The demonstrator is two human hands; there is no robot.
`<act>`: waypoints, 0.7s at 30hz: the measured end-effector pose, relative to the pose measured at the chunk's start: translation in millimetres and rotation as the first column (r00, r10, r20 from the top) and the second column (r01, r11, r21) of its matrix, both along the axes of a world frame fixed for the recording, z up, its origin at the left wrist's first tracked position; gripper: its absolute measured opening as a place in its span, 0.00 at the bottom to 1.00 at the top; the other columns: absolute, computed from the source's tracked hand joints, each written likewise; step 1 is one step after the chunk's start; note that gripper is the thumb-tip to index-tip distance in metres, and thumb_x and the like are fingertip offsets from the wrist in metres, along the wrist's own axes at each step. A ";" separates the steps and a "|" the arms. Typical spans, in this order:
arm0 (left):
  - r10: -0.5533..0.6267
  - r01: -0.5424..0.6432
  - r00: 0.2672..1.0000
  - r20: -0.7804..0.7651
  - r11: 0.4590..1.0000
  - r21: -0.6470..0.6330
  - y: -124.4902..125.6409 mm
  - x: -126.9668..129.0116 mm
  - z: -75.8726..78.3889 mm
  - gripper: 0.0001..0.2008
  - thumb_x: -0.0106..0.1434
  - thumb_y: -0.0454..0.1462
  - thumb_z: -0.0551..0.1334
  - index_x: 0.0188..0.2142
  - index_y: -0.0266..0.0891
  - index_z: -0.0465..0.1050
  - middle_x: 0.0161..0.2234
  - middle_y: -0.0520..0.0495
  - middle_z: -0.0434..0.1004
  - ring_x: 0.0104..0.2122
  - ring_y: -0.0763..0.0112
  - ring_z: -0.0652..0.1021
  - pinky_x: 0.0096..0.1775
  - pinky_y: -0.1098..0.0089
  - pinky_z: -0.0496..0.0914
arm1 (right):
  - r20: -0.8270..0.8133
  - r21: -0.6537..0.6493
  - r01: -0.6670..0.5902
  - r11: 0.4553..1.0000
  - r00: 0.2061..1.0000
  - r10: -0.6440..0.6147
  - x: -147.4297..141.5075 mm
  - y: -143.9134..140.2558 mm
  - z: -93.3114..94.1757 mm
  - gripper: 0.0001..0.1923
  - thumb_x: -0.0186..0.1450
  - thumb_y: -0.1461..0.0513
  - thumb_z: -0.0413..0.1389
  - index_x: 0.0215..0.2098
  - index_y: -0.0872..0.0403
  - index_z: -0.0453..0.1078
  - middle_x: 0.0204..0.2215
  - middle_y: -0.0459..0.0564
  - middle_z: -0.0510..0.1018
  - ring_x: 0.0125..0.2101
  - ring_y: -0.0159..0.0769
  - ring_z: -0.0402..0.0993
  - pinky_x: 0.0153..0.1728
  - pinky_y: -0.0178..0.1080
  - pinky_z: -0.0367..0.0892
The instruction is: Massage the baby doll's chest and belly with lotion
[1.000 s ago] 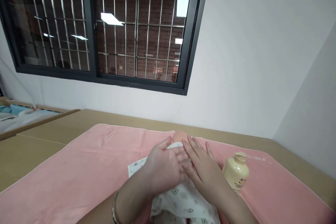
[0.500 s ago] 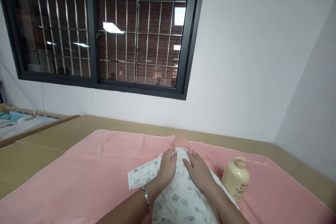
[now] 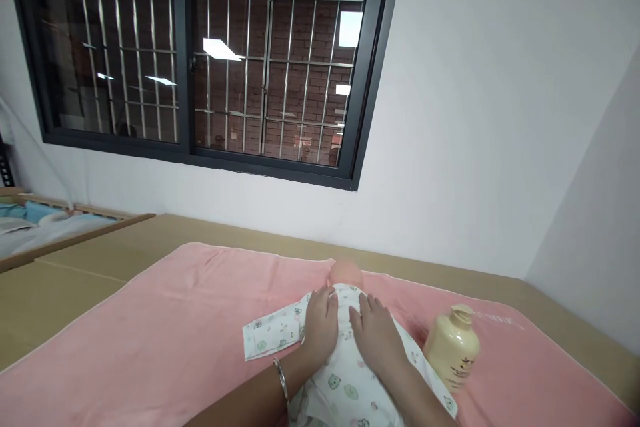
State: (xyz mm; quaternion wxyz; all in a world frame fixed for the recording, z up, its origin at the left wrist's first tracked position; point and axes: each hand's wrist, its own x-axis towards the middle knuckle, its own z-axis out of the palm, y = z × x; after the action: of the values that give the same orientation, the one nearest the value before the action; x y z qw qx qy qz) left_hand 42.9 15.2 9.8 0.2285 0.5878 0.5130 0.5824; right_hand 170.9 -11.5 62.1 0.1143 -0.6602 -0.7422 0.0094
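On doll's chest [image 3: 345, 347], both hands flat

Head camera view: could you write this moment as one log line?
left hand: flat on doll's chest | right hand: flat beside it | doll: on back, printed suit, on pink towel | cream bottle: upright, right of doll

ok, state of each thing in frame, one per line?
left hand: open, flat on the doll's chest
right hand: open, flat beside the left
doll: lying on its back, dressed in a printed suit
lotion bottle: upright, cap on
pink towel: spread flat
window: shut, barred
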 end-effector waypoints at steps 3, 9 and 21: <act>-0.015 0.016 1.000 0.011 1.000 -0.016 -0.3 -0.6 0.1 0.19 0.69 0.44 0.47 0.44 0.40 0.74 0.46 0.42 0.78 0.49 0.60 0.73 0.55 0.60 0.63 | 0.045 0.013 -0.187 0.982 0.981 0.187 -9.2 -10.4 -0.3 0.31 0.69 0.58 0.41 0.69 0.56 0.52 0.68 0.56 0.53 0.68 0.50 0.44 0.65 0.54 0.42; -0.007 0.006 1.000 -0.028 1.000 -0.014 -3.7 0.0 4.1 0.18 0.68 0.43 0.49 0.45 0.41 0.74 0.46 0.42 0.77 0.49 0.59 0.73 0.57 0.58 0.62 | -0.070 0.080 -0.120 0.990 0.990 0.126 2.3 6.1 0.6 0.29 0.72 0.58 0.34 0.66 0.58 0.59 0.64 0.56 0.63 0.65 0.41 0.55 0.65 0.46 0.48; 0.026 -0.026 0.968 -0.251 1.000 0.006 -5.7 -0.1 2.2 0.18 0.64 0.37 0.51 0.49 0.39 0.73 0.51 0.40 0.76 0.55 0.57 0.72 0.62 0.52 0.57 | -0.066 0.112 -0.100 0.989 0.992 0.108 4.2 -0.8 3.1 0.26 0.71 0.59 0.38 0.63 0.55 0.64 0.62 0.53 0.67 0.63 0.43 0.59 0.63 0.47 0.50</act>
State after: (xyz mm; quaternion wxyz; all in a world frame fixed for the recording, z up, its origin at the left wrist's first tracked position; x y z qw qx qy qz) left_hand 42.8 9.5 11.9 0.1532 0.6503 0.5445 0.5071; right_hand 175.1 -12.2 65.2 0.1762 -0.6128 -0.7704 -0.0011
